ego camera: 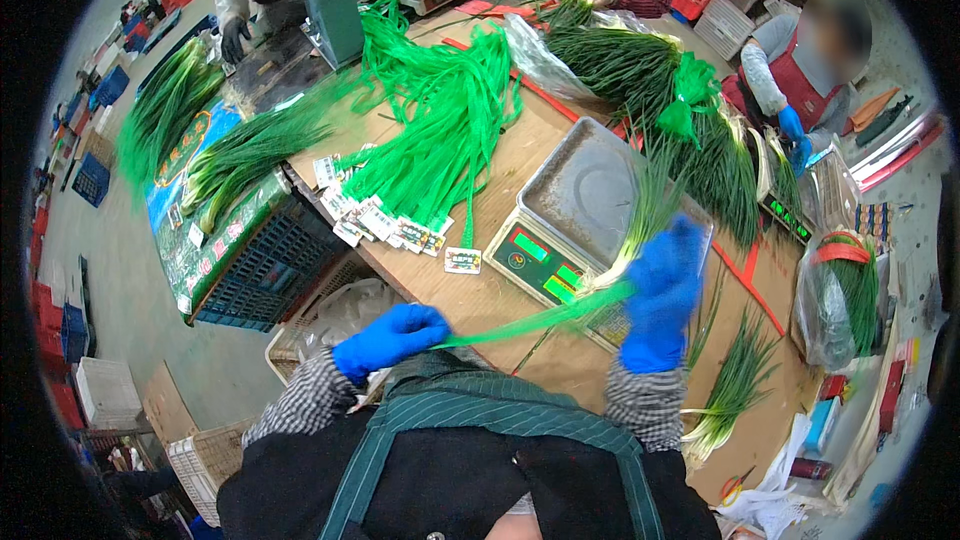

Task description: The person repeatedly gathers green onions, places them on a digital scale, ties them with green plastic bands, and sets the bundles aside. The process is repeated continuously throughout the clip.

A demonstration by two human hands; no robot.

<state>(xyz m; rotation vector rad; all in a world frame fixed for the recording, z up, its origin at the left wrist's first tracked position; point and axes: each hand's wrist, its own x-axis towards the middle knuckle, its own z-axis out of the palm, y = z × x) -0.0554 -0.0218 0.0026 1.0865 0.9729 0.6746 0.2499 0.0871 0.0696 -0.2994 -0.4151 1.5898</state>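
Gloved in blue, my left hand pinches one end of a green mesh net sleeve, which stretches across to my right. My right hand, also gloved and blurred by motion, grips a small bunch of scallions with the roots pointing down-left. It is above the right side of a digital scale with lit green displays. The net's far end meets the root end of the bunch; whether the roots are inside it I cannot tell. Beyond the scale's left side spreads a heap of green net sleeves with printed tags.
More scallions lie along the far table edge. A loose bunch is at my right, near scissors. Bundles rest on a sack-covered crate at left. A teal machine stands behind. Co-workers work across the table.
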